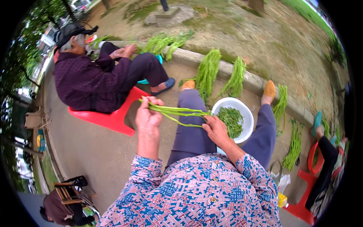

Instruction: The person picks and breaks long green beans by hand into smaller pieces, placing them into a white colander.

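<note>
Several long green vegetable stems [181, 111] stretch between my two hands above my thigh. My left hand [149, 113] is closed around one end of them. At the other end, the fingers of my right hand [216, 128] pinch the stems, with one stem bowing below the others. Just beyond my right hand, a white plastic colander [248, 119] stands on the ground between my legs. Green leaves [231, 120] lie heaped inside it.
Bundles of green stems [208, 73] lean along the concrete curb [187, 58]. To the left, a person [90, 76] sits on a red plastic stool [113, 119]. At right, another person's leg [326, 167] is beside a red basin [315, 159] and a red stool [302, 198].
</note>
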`<state>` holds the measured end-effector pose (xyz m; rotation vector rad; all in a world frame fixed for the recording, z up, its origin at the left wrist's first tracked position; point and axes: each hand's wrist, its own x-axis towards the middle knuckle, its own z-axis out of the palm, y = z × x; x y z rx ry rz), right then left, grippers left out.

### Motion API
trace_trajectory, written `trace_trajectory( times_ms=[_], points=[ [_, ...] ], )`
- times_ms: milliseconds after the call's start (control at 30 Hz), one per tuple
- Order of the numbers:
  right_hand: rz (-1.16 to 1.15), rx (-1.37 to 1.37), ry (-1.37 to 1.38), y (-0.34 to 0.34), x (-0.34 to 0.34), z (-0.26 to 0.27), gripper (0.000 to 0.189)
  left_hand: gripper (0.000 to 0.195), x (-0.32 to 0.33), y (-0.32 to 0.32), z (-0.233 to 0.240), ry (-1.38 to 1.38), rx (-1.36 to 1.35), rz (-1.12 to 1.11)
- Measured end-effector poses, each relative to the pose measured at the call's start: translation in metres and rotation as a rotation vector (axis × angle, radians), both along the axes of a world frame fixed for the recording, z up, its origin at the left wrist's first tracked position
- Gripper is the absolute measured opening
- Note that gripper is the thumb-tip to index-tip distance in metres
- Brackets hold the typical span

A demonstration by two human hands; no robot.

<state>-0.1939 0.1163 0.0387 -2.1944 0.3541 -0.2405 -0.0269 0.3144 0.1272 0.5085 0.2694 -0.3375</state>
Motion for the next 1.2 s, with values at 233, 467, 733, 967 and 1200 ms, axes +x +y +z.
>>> trace_trajectory(
  times_ms=[233, 467, 733, 967, 1200],
  points=[
    [-0.027, 0.133, 0.118, -0.022, -0.003, -0.016, 0.016, 0.017, -0.009, -0.009, 0.015, 0.075, -0.026, 0.063],
    [-0.006, 0.561, -0.088, -0.043, -0.014, 0.015, 0.010, 0.016, -0.010, -0.009, 0.024, 0.057, 0.013, 0.115],
    [0.032, 0.737, 0.087, -0.052, -0.052, 0.034, 0.014, 0.019, -0.007, -0.014, 0.018, 0.014, -0.018, 0.107],
    [0.009, 0.902, 0.166, -0.062, -0.069, 0.050, 0.018, 0.028, 0.006, -0.011, 0.008, -0.007, -0.052, 0.050],
    [0.030, 0.911, 0.197, -0.069, -0.071, 0.037, 0.021, 0.016, 0.005, -0.007, 0.018, 0.009, -0.128, 0.021]
  ],
)
